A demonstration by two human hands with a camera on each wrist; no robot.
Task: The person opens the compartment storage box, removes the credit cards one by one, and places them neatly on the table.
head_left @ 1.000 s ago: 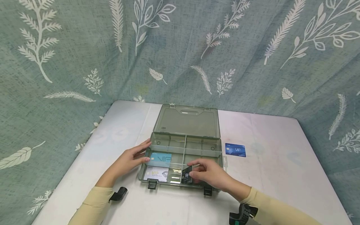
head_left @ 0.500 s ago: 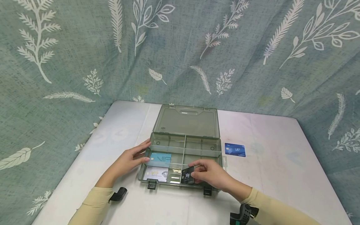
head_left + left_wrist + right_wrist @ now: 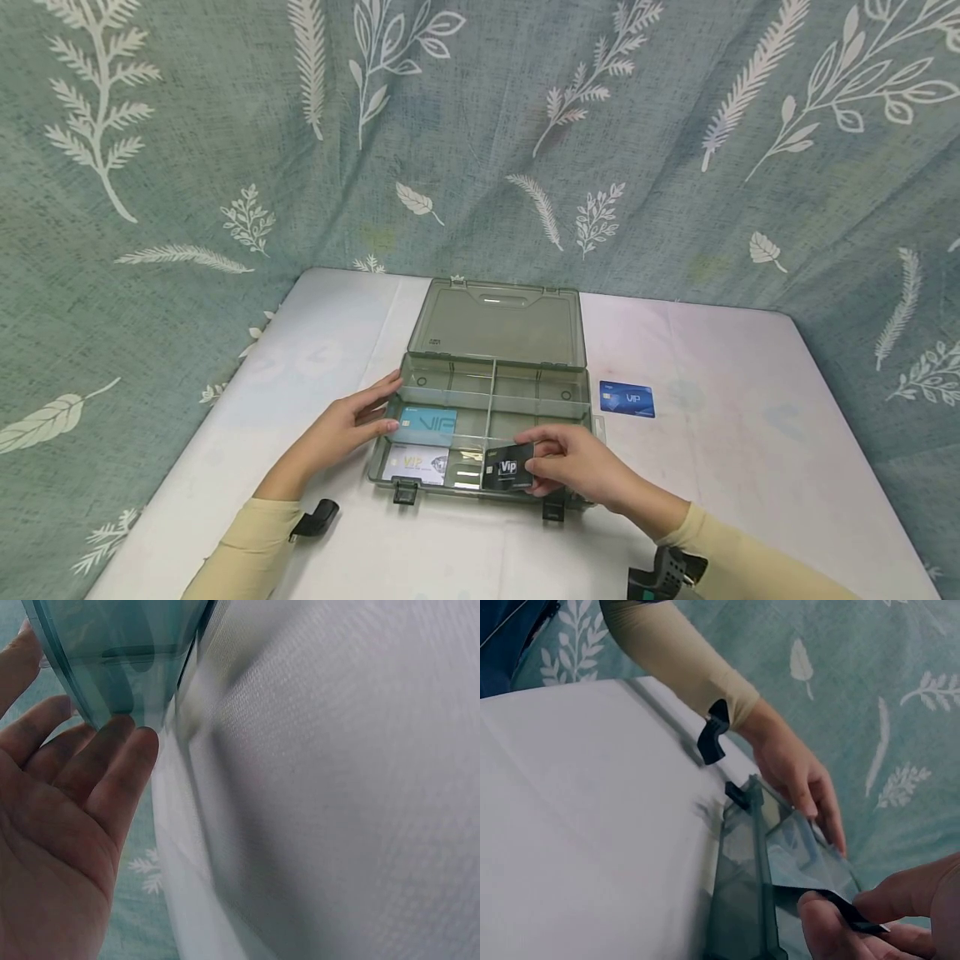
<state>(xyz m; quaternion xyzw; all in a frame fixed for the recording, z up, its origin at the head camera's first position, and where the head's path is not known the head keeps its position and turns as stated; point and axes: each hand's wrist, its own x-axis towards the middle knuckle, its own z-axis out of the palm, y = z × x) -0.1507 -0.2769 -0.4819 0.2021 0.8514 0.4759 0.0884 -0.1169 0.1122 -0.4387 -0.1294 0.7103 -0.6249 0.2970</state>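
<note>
A greenish see-through compartment box (image 3: 540,428) sits on the table with its lid raised at the back. My right hand (image 3: 572,462) pinches the right edge of a black VIP card (image 3: 506,468), which lies low in the front right compartment; the right wrist view shows the thumb and fingers on either side of the card (image 3: 836,901). Against the box's left side rests my left hand (image 3: 351,427), its fingers extended; in the left wrist view the fingertips meet the box wall (image 3: 124,664). A light blue VIP card (image 3: 426,425) and a white VIP card (image 3: 411,465) lie in the left compartments.
A blue VIP card (image 3: 627,400) lies on the white tablecloth to the right of the box. The lid (image 3: 498,329) leans back behind it, and two dark latches (image 3: 405,492) hang at the front. A leaf-patterned green curtain (image 3: 480,150) surrounds the table.
My right hand has shifted a little to the right. The black card has come flatter, with more of its face showing. My left hand stays where it was on the box.
</note>
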